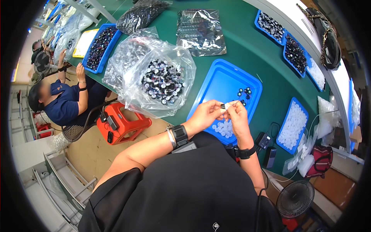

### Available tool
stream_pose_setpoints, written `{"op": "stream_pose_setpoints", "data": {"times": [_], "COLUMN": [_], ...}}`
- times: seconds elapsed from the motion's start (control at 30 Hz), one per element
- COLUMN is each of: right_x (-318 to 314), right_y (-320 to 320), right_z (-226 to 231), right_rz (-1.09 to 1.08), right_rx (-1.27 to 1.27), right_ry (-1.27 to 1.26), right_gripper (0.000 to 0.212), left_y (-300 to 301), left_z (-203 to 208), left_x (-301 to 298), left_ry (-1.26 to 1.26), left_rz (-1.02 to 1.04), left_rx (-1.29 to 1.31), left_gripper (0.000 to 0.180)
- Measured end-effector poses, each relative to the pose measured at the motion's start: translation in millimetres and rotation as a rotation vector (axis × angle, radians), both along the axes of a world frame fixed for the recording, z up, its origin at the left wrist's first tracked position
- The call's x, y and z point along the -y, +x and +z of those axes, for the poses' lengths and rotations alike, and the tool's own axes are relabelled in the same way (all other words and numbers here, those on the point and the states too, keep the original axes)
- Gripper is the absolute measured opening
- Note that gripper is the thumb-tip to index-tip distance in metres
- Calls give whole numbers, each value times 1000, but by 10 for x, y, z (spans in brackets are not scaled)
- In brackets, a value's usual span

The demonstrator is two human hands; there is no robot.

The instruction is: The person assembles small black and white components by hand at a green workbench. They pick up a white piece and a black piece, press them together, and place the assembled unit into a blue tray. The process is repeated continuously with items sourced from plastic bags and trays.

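- The small black part (223,106) sits at the fingertips above the blue tray (222,79) — best steadied with a light, square pinch, low enough that a slip lands inside.
- It looks dark and stubby, something pale just beside it; finer detail is too small to tell.
- Left hand (205,115): thumb and finger nearly together, pinching it.
- Right hand (238,118): fingertips bunched close alongside — their hold I cannot tell.
- In the tray: dark round pieces (247,91), white pieces (223,128).

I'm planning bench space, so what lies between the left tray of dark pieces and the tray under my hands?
The head view shows clear bags of small pieces between the left tray and the larger tray.
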State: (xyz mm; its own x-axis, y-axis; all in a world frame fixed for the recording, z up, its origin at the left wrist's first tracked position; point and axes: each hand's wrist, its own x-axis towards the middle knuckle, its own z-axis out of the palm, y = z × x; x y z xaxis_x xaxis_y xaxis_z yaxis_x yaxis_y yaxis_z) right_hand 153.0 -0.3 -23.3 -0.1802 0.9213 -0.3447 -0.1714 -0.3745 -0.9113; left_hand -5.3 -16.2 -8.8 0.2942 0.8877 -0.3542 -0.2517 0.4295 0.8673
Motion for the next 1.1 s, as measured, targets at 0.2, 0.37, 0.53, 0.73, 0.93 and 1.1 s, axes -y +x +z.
{"op": "stream_pose_setpoints", "data": {"times": [0.2,0.37,0.53,0.73,0.93,1.1], "right_x": [-9,-11,5,-8,9,-21], "right_y": [2,-24,-11,19,-35,-65], "right_z": [93,116,-8,20,23,51], "right_rz": [76,51,41,84,64,-5], "right_rx": [117,106,25,-18,-24,-8], "right_ry": [-22,57,-26,-67,-117,-38], "right_gripper": [9,10,10,17,19,19], "left_y": [-35,-30,-25,-15,-4,-63], "left_z": [4,-8,-65,-72,-19,-31], "left_x": [-11,-25,-24,-2,29,-20], "left_ry": [74,-121,-130,-46,91,-138], "left_rz": [-72,-45,-20,-28,-21,16], "left_rx": [-178,151,99,-25,-241,125], "left_gripper": [22,25,25,21,19,21]}}
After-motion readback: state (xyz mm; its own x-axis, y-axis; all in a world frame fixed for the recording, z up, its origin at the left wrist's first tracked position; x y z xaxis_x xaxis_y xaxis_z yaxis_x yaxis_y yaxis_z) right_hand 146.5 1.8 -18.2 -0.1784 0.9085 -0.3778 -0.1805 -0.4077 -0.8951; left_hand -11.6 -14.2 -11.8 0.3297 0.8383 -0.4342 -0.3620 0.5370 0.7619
